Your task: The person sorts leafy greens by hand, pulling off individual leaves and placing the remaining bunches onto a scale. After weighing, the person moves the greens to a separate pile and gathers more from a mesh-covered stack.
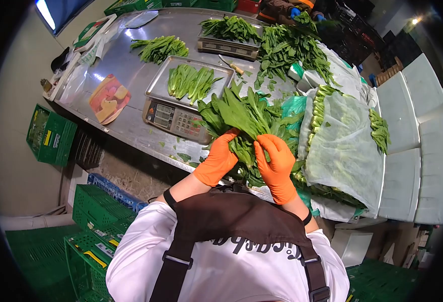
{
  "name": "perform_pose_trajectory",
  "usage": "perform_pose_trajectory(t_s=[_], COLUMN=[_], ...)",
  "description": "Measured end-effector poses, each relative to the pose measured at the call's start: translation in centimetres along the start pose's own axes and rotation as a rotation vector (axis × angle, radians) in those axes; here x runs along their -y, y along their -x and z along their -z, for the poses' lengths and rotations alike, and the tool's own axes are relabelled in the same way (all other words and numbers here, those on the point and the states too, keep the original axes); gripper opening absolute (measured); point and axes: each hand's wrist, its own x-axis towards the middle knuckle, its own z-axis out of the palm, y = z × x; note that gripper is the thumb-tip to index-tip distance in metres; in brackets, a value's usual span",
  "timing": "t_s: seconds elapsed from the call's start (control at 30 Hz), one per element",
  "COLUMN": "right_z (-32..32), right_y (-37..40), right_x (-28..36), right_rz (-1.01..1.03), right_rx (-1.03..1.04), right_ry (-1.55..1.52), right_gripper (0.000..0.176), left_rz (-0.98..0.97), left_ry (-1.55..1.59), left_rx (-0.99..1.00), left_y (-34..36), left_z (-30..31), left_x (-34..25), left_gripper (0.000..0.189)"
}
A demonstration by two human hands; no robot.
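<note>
You seem to be arranging the leafy bunch beside the scale: left hand curled around it, right hand nearly closed, pinching its lower part; loose leaves need gentle, even grip

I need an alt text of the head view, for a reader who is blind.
Orange-gloved left hand and right hand hold leafy greens over a metal table. To the left, a digital scale bears another bunch; at right, a translucent sheet partly covers more greens.
</note>
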Motion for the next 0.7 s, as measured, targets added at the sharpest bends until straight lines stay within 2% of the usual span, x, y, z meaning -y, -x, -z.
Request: perform_pose_trajectory(t_s=[0.07, 0.17, 0.2, 0.23, 0.3, 0.37, 0.43, 0.6, 0.7], right_z=[0.1, -0.1, -0.3, -0.1, 0.8, 1.4, 1.7, 1.7, 1.9], right_y=[0.2, 0.0, 0.2, 0.1, -0.6, -1.2, -1.5, -1.6, -1.6], right_x=[-0.1, 0.6, 0.6, 0.5, 0.6, 0.4, 0.2, 0.2, -0.2], right_rz=[0.107, 0.06, -0.06, -0.06, -0.233, -0.281, -0.354, -0.362, -0.434], right_rx=[-0.043, -0.01, -0.004, -0.004, -0.032, 0.038, 0.259, 0.312, 0.425], right_ry=[-0.02, -0.07, -0.174, -0.174, -0.3, -0.269, -0.29, -0.25, -0.328], right_gripper=[0.023, 0.021, 0.017, 0.017, 0.014, 0.013, 0.013, 0.014, 0.012], left_rz=[0.017, 0.024, 0.018, 0.012, 0.005, 0.026, 0.021, -0.07, -0.085], left_ry=[0.041, 0.076, 0.05, 0.025, 0.037, -0.012, -0.047, -0.153, -0.198], left_rx=[-0.034, -0.057, -0.032, -0.006, 0.016, 0.038, 0.063, 0.097, 0.139], left_y=[0.0, -0.3, -0.3, -0.3, -0.2, 0.3, 0.5, 0.6, 0.7], left_z=[-0.3, 0.4, 0.5, 0.6, 0.6, 0.0, 0.5, 1.1, 0.9], left_x=[-0.2, -0.3, -0.3, -0.3, -0.4, -0.7, -0.7, -0.4, -0.6], left_gripper=[0.027, 0.03, 0.031, 0.031, 0.03, 0.028, 0.028, 0.029, 0.03])
